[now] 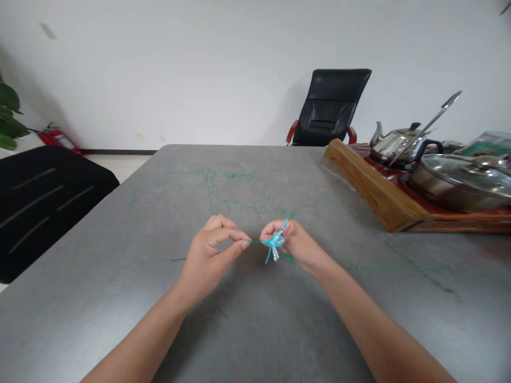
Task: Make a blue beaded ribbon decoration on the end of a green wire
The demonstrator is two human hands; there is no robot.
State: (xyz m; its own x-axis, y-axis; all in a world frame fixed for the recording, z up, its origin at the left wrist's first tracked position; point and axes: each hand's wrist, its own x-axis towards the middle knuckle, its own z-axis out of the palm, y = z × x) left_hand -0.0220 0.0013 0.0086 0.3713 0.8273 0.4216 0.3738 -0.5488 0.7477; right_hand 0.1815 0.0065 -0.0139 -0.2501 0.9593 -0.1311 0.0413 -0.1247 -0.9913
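A small bright blue ornament (275,241) with sparkling loops hangs at the fingers of my right hand (288,239), which are pinched around its left part. From it a short green stem (255,241) runs left to my left hand (217,250), whose thumb and index finger are closed on its end. Both hands are above the grey table (247,330), close together. A thin dark green piece (178,259) shows just left of my left hand. Tangled green thread (235,175) lies farther back on the table.
On the right, a wooden tea tray (379,197) holds a steel kettle (399,143) and a lidded pan (459,181). A black office chair (333,103) stands behind the table, another black seat (48,197) at the left. More green thread (419,268) lies right of my right arm.
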